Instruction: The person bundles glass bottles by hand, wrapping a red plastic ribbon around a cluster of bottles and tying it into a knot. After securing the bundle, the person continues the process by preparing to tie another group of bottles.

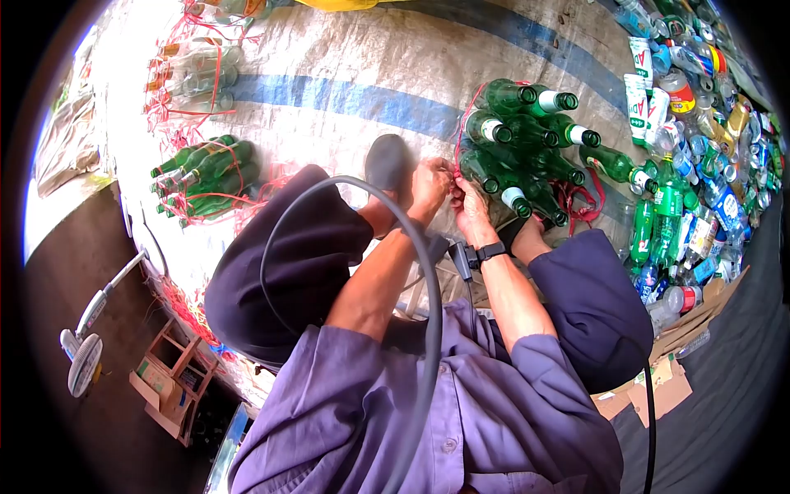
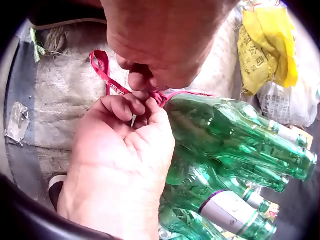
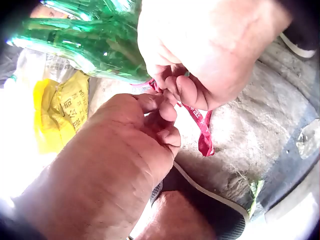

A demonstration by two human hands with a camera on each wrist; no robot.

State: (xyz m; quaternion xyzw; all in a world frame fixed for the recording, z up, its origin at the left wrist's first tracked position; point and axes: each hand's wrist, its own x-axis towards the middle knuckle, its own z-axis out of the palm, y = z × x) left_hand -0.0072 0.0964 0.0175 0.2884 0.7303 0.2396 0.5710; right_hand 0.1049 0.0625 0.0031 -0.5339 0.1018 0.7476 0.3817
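Note:
Both hands meet low in front of the body at the near left edge of a bundle of green glass bottles (image 1: 527, 136). My left hand (image 1: 429, 188) pinches a red printed ribbon (image 2: 101, 65) with curled fingers. Turned palm up, my right hand (image 1: 473, 210) pinches the same ribbon, its fingertips against the left hand's. The ribbon runs round the bottles, and a small knot (image 2: 159, 98) shows at the fingertips beside the glass. A loose tail of ribbon hangs past the hands. The pinched part is mostly hidden by the fingers.
Bundled green bottles (image 1: 206, 177) and tied clear bottles (image 1: 193, 74) lie at the left on the pale woven sheet (image 1: 329, 123). A heap of plastic bottles and cans (image 1: 699, 165) fills the right side. A dark shoe (image 1: 387, 160) stands beside the left hand; a yellow bag (image 2: 267, 50) lies beyond.

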